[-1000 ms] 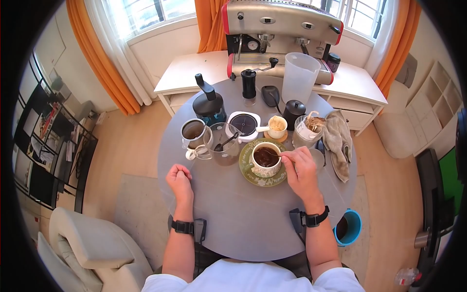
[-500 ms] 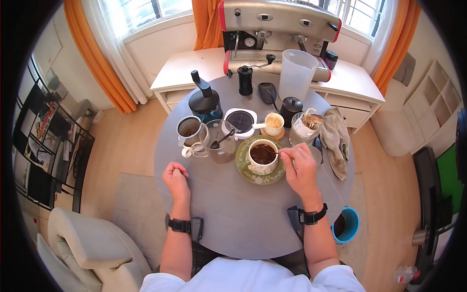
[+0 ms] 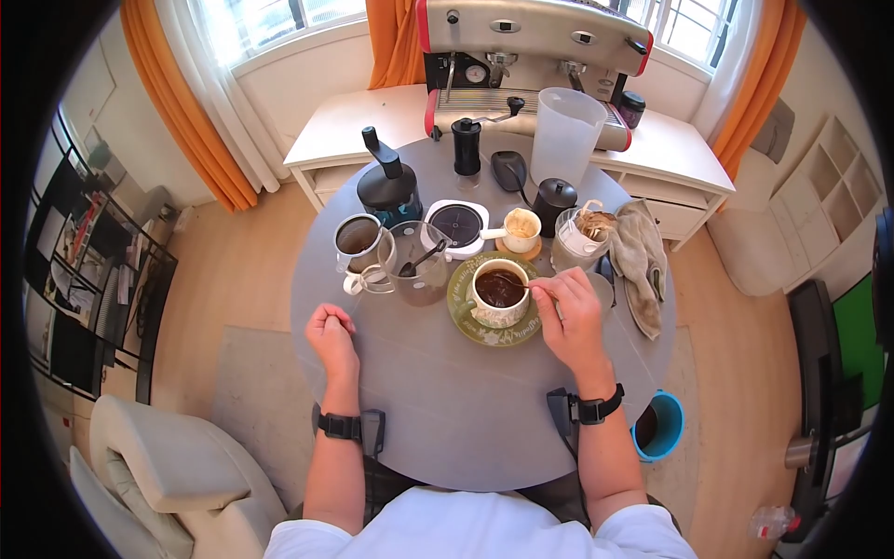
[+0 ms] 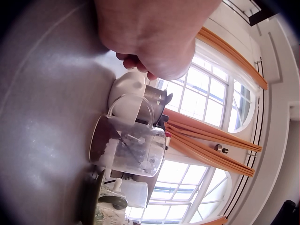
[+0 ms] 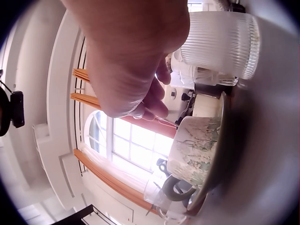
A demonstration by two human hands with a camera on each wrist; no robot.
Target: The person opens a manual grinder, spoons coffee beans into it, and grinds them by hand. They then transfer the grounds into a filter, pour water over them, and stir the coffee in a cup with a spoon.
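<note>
My right hand pinches the thin handle of a small spoon between thumb and fingers. The spoon's lower end dips into dark brown liquid in a leaf-patterned cup, which stands upright on a green saucer. In the right wrist view the fingers hover beside the cup, above its rim. My left hand lies idle at the table's left side, its fingers loosely curled round nothing. Nearest to it are a clear glass jug with a black spoon inside and a white-handled vessel.
Behind the cup stand a small white-handled pot, a white scale, a black canister and a tall plastic pitcher. A cloth drapes at the right. Grinders and an espresso machine are further back.
The right hand stays at the cup with the spoon, its handle shifting slightly. The left hand keeps its place. The whole view has shifted a little as the head moved.
</note>
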